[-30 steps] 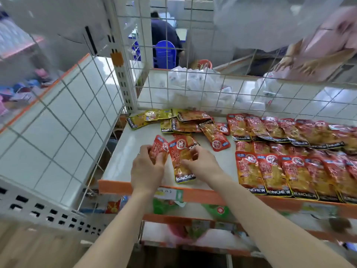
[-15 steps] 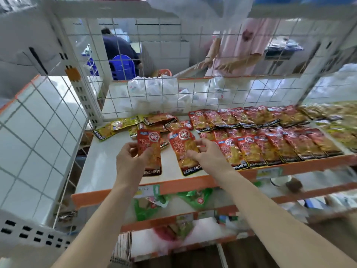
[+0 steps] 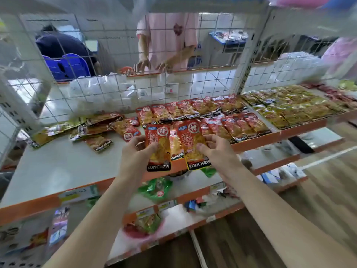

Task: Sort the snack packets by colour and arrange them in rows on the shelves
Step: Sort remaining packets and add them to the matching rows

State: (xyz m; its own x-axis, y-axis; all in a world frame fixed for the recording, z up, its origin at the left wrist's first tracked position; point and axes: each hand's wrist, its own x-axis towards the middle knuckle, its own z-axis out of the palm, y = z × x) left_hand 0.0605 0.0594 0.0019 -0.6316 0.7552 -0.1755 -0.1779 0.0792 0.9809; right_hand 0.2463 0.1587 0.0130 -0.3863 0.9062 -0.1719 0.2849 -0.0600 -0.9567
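**Holding two red packets over the shelf's front edge**

The left hand (image 3: 135, 157) pinches the first red packet (image 3: 157, 149), thumb on its face and fingers behind. The right hand (image 3: 216, 153) grips the second red packet (image 3: 193, 147) the same way. Both packets hang side by side over the front edge of the shelf (image 3: 58, 165), printed side up, with the brand strip nearest the person. That matches how the sorted ones lie, so they could likely go down without turning. A middle packet (image 3: 175, 146) shows between them; whether it is held or lies on the shelf I cannot tell.

Just beyond, the front red row (image 3: 237, 126) and the back red row (image 3: 185, 111) run toward the shelf's right edge. Their packets overlap like shingles, which probably saves room while keeping each face readable. The held pair sits at the left end of the front row, seemingly the next slots to fill. Yellow packets (image 3: 289, 111) fill the neighbouring shelf to the right, kept apart by colour. A mixed loose heap (image 3: 92, 128) near the back left corner awaits sorting.
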